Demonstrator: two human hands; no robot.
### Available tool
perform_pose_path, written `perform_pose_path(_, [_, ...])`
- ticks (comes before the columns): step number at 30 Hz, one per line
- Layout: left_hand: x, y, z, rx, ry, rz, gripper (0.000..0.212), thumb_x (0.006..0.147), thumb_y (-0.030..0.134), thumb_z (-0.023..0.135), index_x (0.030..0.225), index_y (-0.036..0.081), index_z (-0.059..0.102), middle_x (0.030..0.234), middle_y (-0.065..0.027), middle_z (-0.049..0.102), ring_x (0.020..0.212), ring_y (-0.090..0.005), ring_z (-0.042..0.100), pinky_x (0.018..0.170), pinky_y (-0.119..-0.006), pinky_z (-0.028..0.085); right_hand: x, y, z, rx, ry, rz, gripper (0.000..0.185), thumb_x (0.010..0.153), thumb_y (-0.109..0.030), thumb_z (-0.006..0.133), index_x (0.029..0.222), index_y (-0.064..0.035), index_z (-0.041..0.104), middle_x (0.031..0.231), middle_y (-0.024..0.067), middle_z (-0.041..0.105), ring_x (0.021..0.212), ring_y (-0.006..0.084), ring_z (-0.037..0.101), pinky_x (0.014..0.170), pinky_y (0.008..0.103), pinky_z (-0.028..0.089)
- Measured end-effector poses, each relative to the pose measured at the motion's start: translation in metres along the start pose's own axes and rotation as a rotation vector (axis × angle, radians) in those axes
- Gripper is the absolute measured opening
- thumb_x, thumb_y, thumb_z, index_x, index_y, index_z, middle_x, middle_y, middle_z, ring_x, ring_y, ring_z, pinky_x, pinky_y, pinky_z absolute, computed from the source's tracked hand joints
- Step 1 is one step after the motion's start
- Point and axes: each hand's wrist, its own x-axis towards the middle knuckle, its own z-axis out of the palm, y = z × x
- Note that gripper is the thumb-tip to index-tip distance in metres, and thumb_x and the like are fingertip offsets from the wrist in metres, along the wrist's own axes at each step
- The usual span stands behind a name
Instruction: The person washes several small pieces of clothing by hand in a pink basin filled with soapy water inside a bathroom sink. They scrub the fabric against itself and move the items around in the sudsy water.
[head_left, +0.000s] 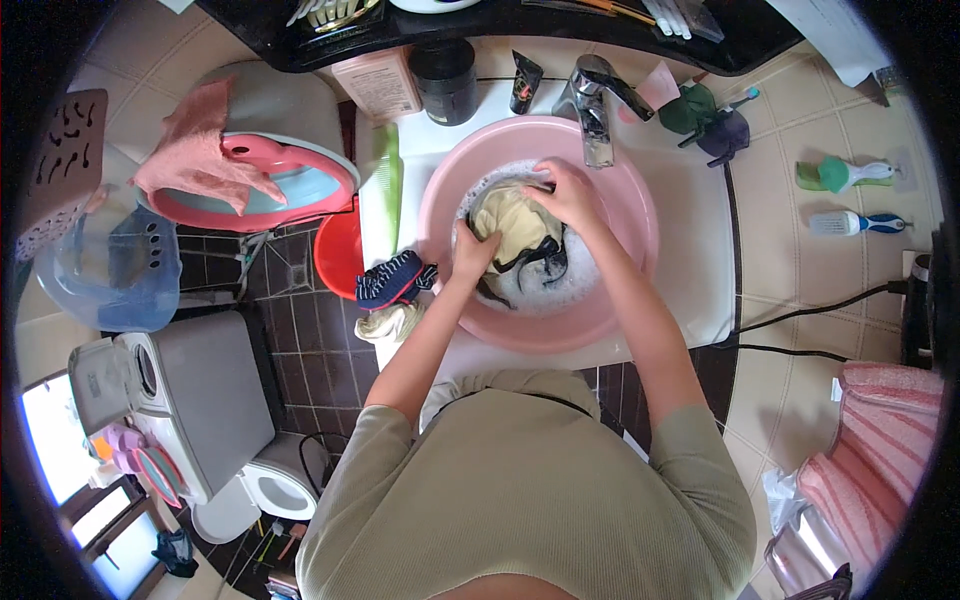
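A pink plastic basin (536, 334) holds foamy, soapy water (577, 281) on the white washbasin top. In the water lies a wet cream garment (514, 217) with dark trim, and dark cloth (555, 266) shows beside it. My left hand (474, 251) grips the garment's near left side, the thumb on top and the other fingers partly hidden. At the garment's far right edge is my right hand (566, 196), its thumb and fingers spread apart at the cloth. Over the basin's far right rim reaches a chrome faucet (596, 120).
Left of the basin lie a navy patterned cloth (394, 279), a cream cloth (390, 322) and a green comb (388, 187). Behind it stand a black jar (444, 82) and a small black tube (526, 82). A red bucket (336, 251) is lower left. Brushes (855, 223) hang right.
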Motion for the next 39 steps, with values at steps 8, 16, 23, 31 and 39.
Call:
perform_pose_path(8, [-0.002,0.031,0.005,0.881,0.104,0.396,0.090,0.059,0.013,0.072,0.132,0.011,0.020,0.127,-0.0196,0.027,0.116,-0.0382,0.033,0.096,-0.043,0.030,-0.048,0.003,0.028,-0.614,-0.314,0.172,0.056,0.067,-0.051,0.061,0.089,-0.0002,0.058,0.091,0.0158,0.060,0.082,0.0289,0.058,0.070,0.0391,0.045])
perform_pose_path(16, [0.029,0.040,-0.008,0.773,-0.354,0.330,0.105,0.047,0.021,0.078,0.133,0.025,0.019,0.131,-0.0154,0.024,0.121,-0.0377,0.028,0.099,-0.047,0.027,-0.030,0.033,0.038,0.439,-0.517,0.301,0.038,0.065,-0.025,0.057,0.092,0.0015,0.058,0.081,0.0113,0.061,0.075,0.0198,0.057,0.068,0.0310,0.043])
perform_pose_path(23, [0.046,0.039,-0.030,-0.258,-0.552,-0.092,0.054,0.071,0.041,0.063,0.102,-0.004,0.057,0.096,-0.0154,0.059,0.092,-0.0223,0.054,0.084,-0.030,0.039,-0.014,0.029,0.024,0.682,-0.241,0.405,0.039,0.063,-0.019,0.055,0.097,0.0019,0.055,0.074,0.0080,0.058,0.071,0.0177,0.053,0.066,0.0263,0.041])
perform_pose_path(31, [0.034,0.021,0.009,0.538,0.103,0.068,0.044,0.080,0.043,0.048,0.085,0.001,0.060,0.074,-0.0212,0.061,0.075,-0.0370,0.059,0.069,-0.042,0.046,-0.021,0.021,0.056,-0.119,-0.154,0.108,0.035,0.077,-0.035,0.053,0.100,-0.0081,0.052,0.080,0.0107,0.059,0.072,0.0259,0.058,0.064,0.0375,0.045])
perform_pose_path(39, [0.034,-0.016,0.035,0.993,-0.053,0.087,0.036,0.085,0.033,0.041,0.076,0.007,0.064,0.073,-0.0186,0.062,0.070,-0.0342,0.062,0.067,-0.042,0.049,-0.032,0.016,0.080,-0.575,-0.217,0.101,0.037,0.075,-0.040,0.056,0.094,-0.0084,0.054,0.076,0.0150,0.060,0.074,0.0287,0.060,0.060,0.0412,0.049])
